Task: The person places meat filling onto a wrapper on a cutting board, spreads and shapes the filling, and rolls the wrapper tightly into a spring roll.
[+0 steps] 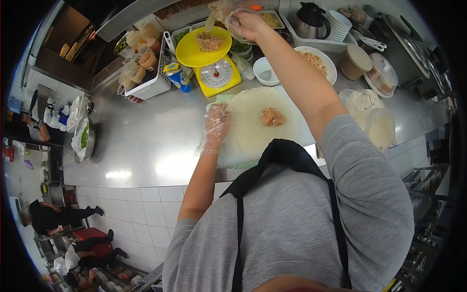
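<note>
My left hand (pixel 216 127), in a clear plastic glove, lies at the left edge of a pale, thin round sheet (pixel 243 117), fingers stretched out. On this sheet sits a lump of pinkish minced filling (pixel 272 117). Up at the back, my gloved right hand (pixel 247 25) is closed around a pale, stringy clump (pixel 223 13), whose kind I cannot make out. The clump hangs just above and beside a yellow plate (pixel 187 51) bearing more minced filling (pixel 209 42). That plate rests on a yellow dial scale (pixel 217 74).
Right of the scale are a small white bowl (pixel 265 72) and a larger bowl of filling (pixel 314 62). A bag of round sheets (pixel 372 119) lies at right. Left stand a blue can (pixel 178 78) and a basket of sauce bottles (pixel 154 87). Other people (pixel 51 216) are at far left.
</note>
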`<control>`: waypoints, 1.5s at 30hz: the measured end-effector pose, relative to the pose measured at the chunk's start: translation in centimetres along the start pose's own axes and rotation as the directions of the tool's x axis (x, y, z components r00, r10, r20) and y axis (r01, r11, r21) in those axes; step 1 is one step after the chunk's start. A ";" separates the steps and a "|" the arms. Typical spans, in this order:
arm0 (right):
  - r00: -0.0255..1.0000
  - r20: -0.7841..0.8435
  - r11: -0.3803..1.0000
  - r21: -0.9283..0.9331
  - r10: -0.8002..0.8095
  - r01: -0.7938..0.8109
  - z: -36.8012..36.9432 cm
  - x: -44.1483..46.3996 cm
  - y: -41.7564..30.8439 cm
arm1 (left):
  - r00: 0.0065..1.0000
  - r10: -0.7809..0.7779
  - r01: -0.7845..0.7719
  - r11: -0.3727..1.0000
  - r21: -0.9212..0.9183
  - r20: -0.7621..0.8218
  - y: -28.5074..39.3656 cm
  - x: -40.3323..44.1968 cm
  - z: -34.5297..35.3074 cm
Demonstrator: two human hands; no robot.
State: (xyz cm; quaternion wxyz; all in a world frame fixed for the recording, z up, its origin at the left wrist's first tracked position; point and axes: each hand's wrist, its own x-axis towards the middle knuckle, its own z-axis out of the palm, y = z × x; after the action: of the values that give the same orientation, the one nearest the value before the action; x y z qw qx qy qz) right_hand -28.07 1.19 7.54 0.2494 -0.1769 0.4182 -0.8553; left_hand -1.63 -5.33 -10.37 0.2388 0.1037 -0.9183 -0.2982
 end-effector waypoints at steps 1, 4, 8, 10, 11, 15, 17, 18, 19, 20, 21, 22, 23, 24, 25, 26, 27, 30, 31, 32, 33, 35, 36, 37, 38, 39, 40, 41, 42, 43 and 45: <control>1.000 -0.001 1.000 0.000 -0.003 0.003 -1.1 0.7 0.4 | 1.000 0.003 -0.003 1.000 0.000 0.000 -0.1 0.0 0.1; 0.938 0.336 0.969 0.249 -0.081 -0.005 -7.2 2.6 0.7 | 1.000 0.017 -0.018 0.999 -0.043 -0.023 -0.4 -0.1 0.2; 0.984 0.005 0.918 -0.360 -0.176 0.166 -9.4 -4.9 -5.2 | 1.000 0.004 -0.005 0.999 -0.052 -0.007 -0.5 -0.2 0.1; 0.991 0.017 0.620 -0.779 -0.132 0.096 -9.8 -8.6 -9.1 | 1.000 0.010 -0.010 0.998 -0.065 -0.001 -0.3 -0.2 0.1; 0.991 -0.043 0.406 -0.914 -0.127 0.013 -9.9 -10.4 -10.6 | 1.000 0.021 -0.021 0.998 -0.056 -0.011 -0.3 -0.2 0.0; 0.972 -0.074 -0.437 -0.899 0.224 0.033 -18.9 -8.4 -11.2 | 0.994 0.112 -0.112 0.993 -0.027 -0.019 -0.6 0.1 0.2; 0.893 -0.356 -0.496 -0.848 0.274 -0.186 -18.3 -10.7 -8.7 | 0.995 0.104 -0.104 0.994 -0.030 0.002 -0.5 0.1 0.3; 0.892 -0.362 -0.494 -0.847 0.271 -0.194 -19.5 -10.9 -7.2 | 0.997 0.076 -0.075 0.997 -0.008 0.017 -0.4 0.0 0.1; 0.897 -0.382 -0.537 -0.816 0.222 -0.214 -21.1 -10.7 -5.2 | 0.999 0.046 -0.046 0.999 0.016 0.028 -0.1 0.0 -0.1; 0.902 -0.397 -0.580 -0.780 0.170 -0.234 -21.3 -10.7 -4.6 | 0.998 0.050 -0.050 0.999 0.013 0.027 0.2 0.2 -0.2; 0.902 -0.399 -0.580 -0.779 0.168 -0.236 -21.8 -10.8 -5.2 | 0.999 0.010 -0.011 1.000 0.022 0.039 0.5 0.2 -0.3; 0.848 -0.438 -0.229 -0.895 0.299 -0.382 -21.2 -11.3 -6.7 | 0.998 -0.030 0.029 0.999 0.033 0.053 0.7 0.1 -0.4; 0.827 -0.427 -0.040 -0.895 0.366 -0.445 -19.8 -12.0 -8.5 | 0.998 -0.028 0.027 0.999 0.033 0.053 0.7 0.0 -0.4; 0.802 -0.415 0.141 -0.846 0.431 -0.514 -18.4 -12.6 -10.3 | 0.998 -0.028 0.027 0.999 0.025 0.051 0.6 0.0 -0.4; 0.826 -0.427 0.144 -0.852 0.369 -0.504 -16.1 -13.8 -12.1 | 0.998 -0.030 0.029 0.999 0.017 0.048 0.6 0.0 -0.3; 0.846 -0.436 0.146 -0.857 0.307 -0.495 -14.9 -14.3 -12.8 | 0.998 -0.030 0.029 0.999 0.016 0.046 0.6 0.0 -0.4; 0.847 -0.435 0.146 -0.857 0.306 -0.494 -15.6 -13.9 -13.1 | 0.998 -0.042 0.041 0.999 0.022 0.048 0.7 0.0 -0.4; 0.820 -0.395 0.168 -0.852 0.414 -0.496 -16.1 -14.2 -14.4 | 0.998 -0.031 0.029 0.999 0.036 0.063 0.7 0.1 -0.4; 0.819 -0.397 0.168 -0.851 0.414 -0.497 -15.7 -14.6 -14.2 | 0.997 -0.010 0.007 0.999 0.047 0.070 0.5 0.2 -0.3; 0.823 -0.400 0.172 -0.850 0.402 -0.497 -15.3 -14.7 -14.0 | 0.998 -0.011 0.008 0.999 0.047 0.069 0.2 0.3 -0.2; 0.828 -0.402 0.177 -0.850 0.391 -0.497 -15.1 -14.8 -13.9 | 0.998 0.021 -0.023 0.999 0.038 0.051 -0.1 0.3 0.0; 0.842 -0.341 0.273 -0.837 0.418 -0.474 -16.4 -15.0 -12.7 | 0.998 0.054 -0.055 0.998 0.030 0.029 0.4 0.4 -0.5; 0.853 -0.283 0.365 -0.811 0.440 -0.457 -17.2 -15.1 -11.8 | 0.999 -0.011 0.013 0.996 -0.087 0.034 1.1 0.5 -1.2; 0.853 -0.282 0.365 -0.811 0.438 -0.456 -17.5 -15.3 -10.9 | 0.996 -0.073 0.081 0.976 -0.203 0.046 1.7 0.6 -1.6; 0.883 -0.303 0.424 -0.790 0.358 -0.443 -17.5 -15.6 -10.0 | 0.996 -0.071 0.079 0.976 -0.203 0.046 1.0 0.9 -1.4; 0.903 -0.328 0.480 -0.767 0.278 -0.426 -17.5 -16.0 -9.2 | 0.996 -0.086 0.088 0.974 -0.208 0.022 -0.1 1.5 -1.0; 0.906 -0.357 0.504 -0.753 0.228 -0.423 -16.3 -17.0 -9.3 | 0.995 -0.102 0.099 0.972 -0.214 -0.002 0.3 2.0 -1.2; 0.905 -0.357 0.505 -0.751 0.230 -0.425 -17.1 -16.9 -9.3 | 0.995 -0.103 0.100 0.972 -0.212 -0.001 0.6 2.2 -1.6; 0.928 -0.321 0.531 -0.762 0.188 -0.371 -18.5 -16.5 -9.1 | 0.995 -0.078 0.062 0.975 -0.213 -0.068 0.9 2.4 -2.2; 0.947 -0.285 0.556 -0.769 0.145 -0.316 -19.3 -16.3 -9.0 | 0.990 -0.053 0.024 0.977 -0.211 -0.134 1.8 2.8 -3.0; 0.948 -0.283 0.572 -0.758 0.144 -0.313 -18.2 -17.2 -10.3 | 0.985 -0.040 -0.001 0.971 -0.238 -0.168 2.7 3.7 -4.1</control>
State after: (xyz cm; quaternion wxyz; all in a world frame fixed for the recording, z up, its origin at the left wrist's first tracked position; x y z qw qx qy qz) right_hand -26.24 27.89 3.54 0.2121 -0.1309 0.7953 -0.5526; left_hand -2.89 -6.43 -4.44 0.3249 0.1089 -0.8510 -0.3980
